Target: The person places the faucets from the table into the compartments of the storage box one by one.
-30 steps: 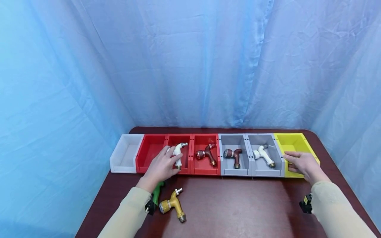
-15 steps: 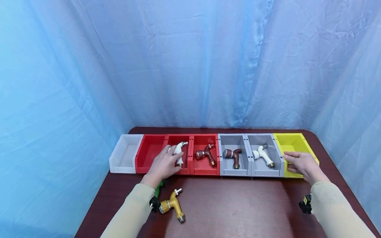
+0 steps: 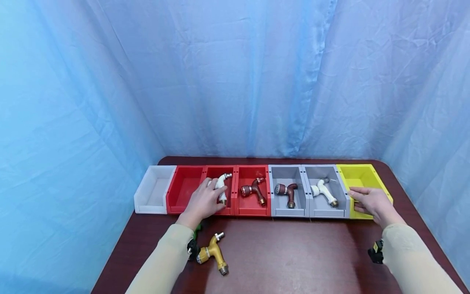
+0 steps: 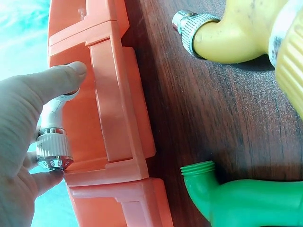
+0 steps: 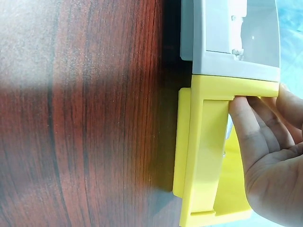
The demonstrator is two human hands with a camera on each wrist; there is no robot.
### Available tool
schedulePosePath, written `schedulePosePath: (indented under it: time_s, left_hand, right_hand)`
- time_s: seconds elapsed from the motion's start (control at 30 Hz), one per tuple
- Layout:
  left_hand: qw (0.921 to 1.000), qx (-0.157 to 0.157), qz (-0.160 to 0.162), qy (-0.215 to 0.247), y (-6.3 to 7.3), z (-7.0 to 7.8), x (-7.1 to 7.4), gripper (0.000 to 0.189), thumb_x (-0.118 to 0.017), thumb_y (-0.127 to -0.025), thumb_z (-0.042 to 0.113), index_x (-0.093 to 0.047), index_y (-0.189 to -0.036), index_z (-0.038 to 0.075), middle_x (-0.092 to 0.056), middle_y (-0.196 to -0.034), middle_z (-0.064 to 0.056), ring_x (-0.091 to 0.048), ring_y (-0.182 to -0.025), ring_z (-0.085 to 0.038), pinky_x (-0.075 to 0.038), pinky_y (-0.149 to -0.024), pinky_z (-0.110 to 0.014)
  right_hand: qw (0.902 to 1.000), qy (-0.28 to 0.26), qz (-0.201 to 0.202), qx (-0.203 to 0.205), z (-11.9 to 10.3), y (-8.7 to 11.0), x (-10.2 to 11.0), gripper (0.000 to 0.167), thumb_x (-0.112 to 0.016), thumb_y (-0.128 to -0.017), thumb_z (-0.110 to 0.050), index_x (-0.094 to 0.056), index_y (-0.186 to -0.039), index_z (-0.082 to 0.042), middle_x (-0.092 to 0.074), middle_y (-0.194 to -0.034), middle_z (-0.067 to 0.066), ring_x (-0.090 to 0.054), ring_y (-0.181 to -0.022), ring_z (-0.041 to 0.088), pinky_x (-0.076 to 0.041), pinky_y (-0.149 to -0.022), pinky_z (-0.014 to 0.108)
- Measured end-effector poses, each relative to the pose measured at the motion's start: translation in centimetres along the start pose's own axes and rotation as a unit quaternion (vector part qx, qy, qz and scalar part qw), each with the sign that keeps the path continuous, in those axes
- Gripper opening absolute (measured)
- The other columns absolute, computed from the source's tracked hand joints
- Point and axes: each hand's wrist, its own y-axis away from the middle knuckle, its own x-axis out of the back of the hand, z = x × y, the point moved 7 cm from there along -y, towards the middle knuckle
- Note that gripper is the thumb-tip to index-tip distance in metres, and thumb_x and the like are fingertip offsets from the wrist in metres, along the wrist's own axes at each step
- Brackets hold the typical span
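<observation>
My left hand (image 3: 204, 200) holds a white tap (image 3: 222, 186) in the third bin from the left, a red one (image 3: 229, 209). In the left wrist view the thumb (image 4: 64, 81) lies over one end and fingers curl by its ribbed knob (image 4: 53, 144). At the far right, my right hand (image 3: 373, 203) reaches into the yellow bin (image 3: 361, 173), fingertips against its left wall. The right wrist view shows those fingers (image 5: 251, 132) fairly straight. Near the left wrist lie a yellow tap (image 3: 216, 253) and a green tap (image 4: 246, 201), the latter mostly behind the sleeve in the head view.
The bins stand side by side across the dark wood table (image 3: 286, 253). A brown tap (image 3: 254, 191) lies in a red bin; the grey bins hold another brown tap (image 3: 288, 193) and a white tap (image 3: 324, 192). A whitish bin (image 3: 156, 190) ends the row at left. Blue curtains (image 3: 235, 81) surround the table.
My left hand and the white tap have shifted slightly right. The row of bins has slid slightly left, with my right hand along with the yellow bin. The left sleeve covers more of the green tap.
</observation>
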Motion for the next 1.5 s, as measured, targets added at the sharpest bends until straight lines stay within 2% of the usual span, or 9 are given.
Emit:
schedulePosePath:
  time_s: [0.17,0.33,0.4,0.77,1.03,1.23,1.5]
  left_hand:
    - [1.0,0.006,-0.003,0.003,-0.3,0.0,-0.1,0.071,-0.09,-0.076,0.039,-0.063,-0.14,0.025,-0.052,-0.145,-0.013,-0.046,-0.129,-0.031,-0.058,-0.094,-0.047]
    - [1.0,0.003,-0.003,0.002,-0.5,0.1,-0.2,0.069,-0.089,-0.077,0.039,-0.064,-0.139,0.023,-0.053,-0.144,-0.015,-0.045,-0.134,-0.035,-0.044,-0.113,-0.051]
    - [1.0,0.002,-0.005,0.001,-0.6,0.1,-0.3,0.069,-0.089,-0.077,0.039,-0.064,-0.139,0.023,-0.053,-0.145,-0.015,-0.045,-0.135,-0.036,-0.039,-0.117,-0.051]
    - [0.9998,0.011,-0.018,-0.001,-1.1,0.0,-1.2,0.068,-0.087,-0.079,0.041,-0.063,-0.14,0.024,-0.054,-0.14,-0.014,-0.045,-0.133,-0.035,-0.047,-0.11,-0.049]
    - [0.9998,0.008,-0.02,-0.004,-1.3,-0.1,-1.6,0.068,-0.087,-0.079,0.044,-0.064,-0.14,0.025,-0.057,-0.137,-0.012,-0.047,-0.132,-0.034,-0.046,-0.111,-0.048]
    - [0.9996,0.012,-0.027,0.001,-1.4,-0.2,-1.7,0.067,-0.086,-0.08,0.045,-0.064,-0.14,0.025,-0.057,-0.138,-0.012,-0.047,-0.131,-0.034,-0.047,-0.11,-0.049]
    - [0.9994,0.015,-0.032,0.004,-1.4,-0.2,-1.7,0.067,-0.086,-0.08,0.047,-0.064,-0.14,0.024,-0.056,-0.143,-0.013,-0.048,-0.132,-0.035,-0.043,-0.114,-0.049]
  right_hand:
    - [1.0,-0.004,0.002,-0.005,0.1,0.0,0.0,0.067,-0.058,-0.105,-0.037,-0.034,-0.157,-0.003,-0.036,-0.156,0.031,-0.069,-0.086,0.006,-0.06,-0.088,0.035]
    - [1.0,0.0,0.003,0.0,0.1,-0.1,0.0,0.066,-0.058,-0.105,-0.037,-0.035,-0.156,-0.003,-0.036,-0.156,0.032,-0.068,-0.086,0.007,-0.061,-0.088,0.034]
    - [1.0,0.001,0.003,0.001,0.1,-0.1,0.0,0.066,-0.058,-0.105,-0.037,-0.035,-0.156,-0.002,-0.037,-0.155,0.032,-0.068,-0.086,0.007,-0.06,-0.088,0.035]
    - [0.9999,0.005,0.01,-0.002,0.2,-0.2,0.0,0.065,-0.057,-0.105,-0.037,-0.036,-0.156,-0.002,-0.037,-0.156,0.032,-0.069,-0.087,0.009,-0.061,-0.088,0.035]
    - [0.9999,0.006,0.011,-0.003,0.3,-0.2,0.0,0.066,-0.058,-0.105,-0.038,-0.036,-0.156,-0.003,-0.037,-0.156,0.032,-0.068,-0.087,0.009,-0.061,-0.087,0.034]
    - [0.9999,0.008,0.011,-0.004,0.4,-0.4,0.0,0.067,-0.059,-0.104,-0.039,-0.037,-0.156,-0.004,-0.038,-0.155,0.031,-0.068,-0.088,0.01,-0.061,-0.087,0.034]
    - [0.9999,0.004,0.008,-0.006,0.4,-0.2,-0.1,0.069,-0.06,-0.103,-0.041,-0.037,-0.156,-0.005,-0.037,-0.156,0.031,-0.069,-0.088,0.01,-0.06,-0.089,0.034]
